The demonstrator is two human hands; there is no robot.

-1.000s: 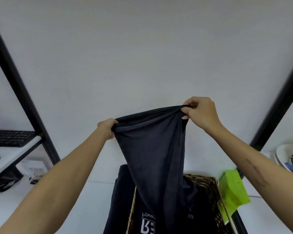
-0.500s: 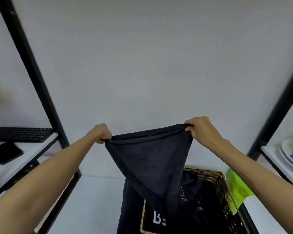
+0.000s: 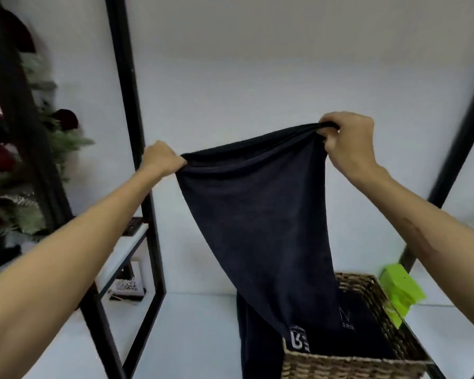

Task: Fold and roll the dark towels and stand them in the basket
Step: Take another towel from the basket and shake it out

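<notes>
The person holds a dark towel (image 3: 260,214) up in the air by its top edge, one corner bunched in each hand. The left hand (image 3: 160,158) grips the left corner with its fingers curled tight round the cloth; the right hand (image 3: 350,143) pinches the right corner, which it holds higher, so the top edge slopes up to the right. From there the towel hangs down and narrows, and its lower end drops into the wicker basket (image 3: 353,365) at the near right of the white worktop (image 3: 192,337). Part of it also trails down outside the basket's left wall. More dark cloth with pale lettering lies inside the basket.

Compared with a second ago, the hands have drawn farther apart and the top edge is pulled straighter and tauter, with fewer gathers between them. The view has also swung left, bringing a black shelf post (image 3: 126,132) and some blurred greenery (image 3: 39,165) into sight. A green box (image 3: 400,291) sits just beyond the basket on the right.

The towel is thus being shaken out and spread, which looks like the preparation for folding. It has not yet been laid flat, folded or rolled, so the task appears to be at an early stage for this towel.
</notes>
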